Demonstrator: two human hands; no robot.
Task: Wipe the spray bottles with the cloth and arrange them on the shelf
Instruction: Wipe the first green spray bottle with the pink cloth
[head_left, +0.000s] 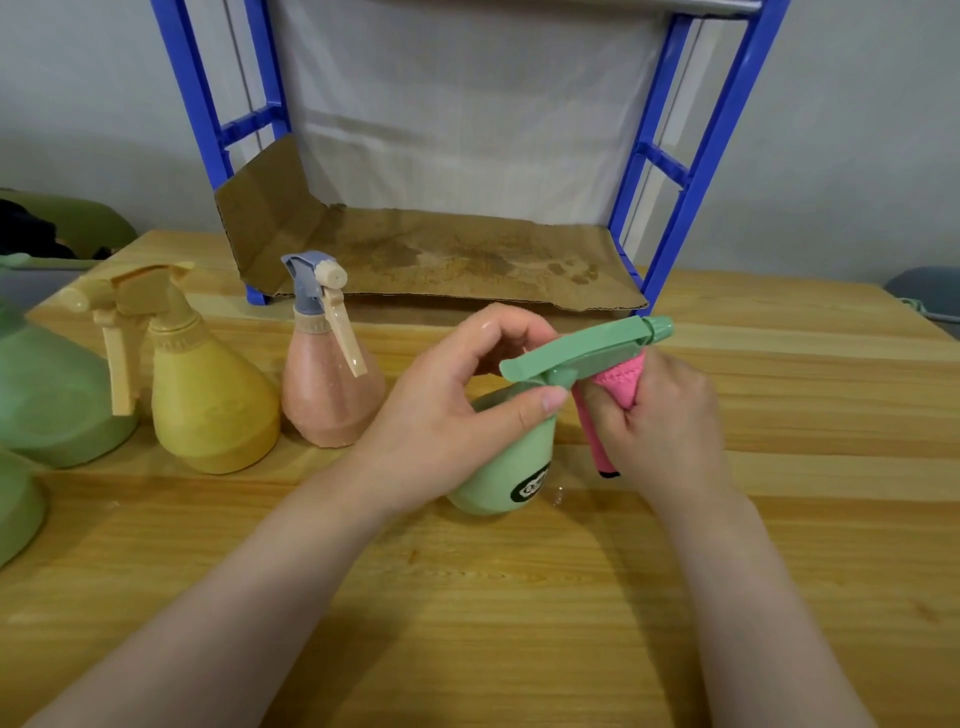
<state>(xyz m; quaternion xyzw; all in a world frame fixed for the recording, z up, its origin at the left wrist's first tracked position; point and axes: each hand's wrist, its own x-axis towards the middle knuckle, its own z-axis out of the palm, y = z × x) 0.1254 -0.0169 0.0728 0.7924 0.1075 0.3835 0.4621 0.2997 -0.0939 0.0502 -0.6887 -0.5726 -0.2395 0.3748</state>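
Pale green bottle with a black-and-white label; pink cloth; yellow bottle; peach bottle with grey-blue head; blue shelf lined with stained brown cardboard; light wood-grain table.

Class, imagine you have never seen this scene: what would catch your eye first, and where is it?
First, the two hands at the centre: the left hand grips a green bottle while the right hand presses a pink cloth under its spray head. Next, the yellow bottle and peach bottle standing to the left, and the blue shelf behind, lined with stained cardboard.
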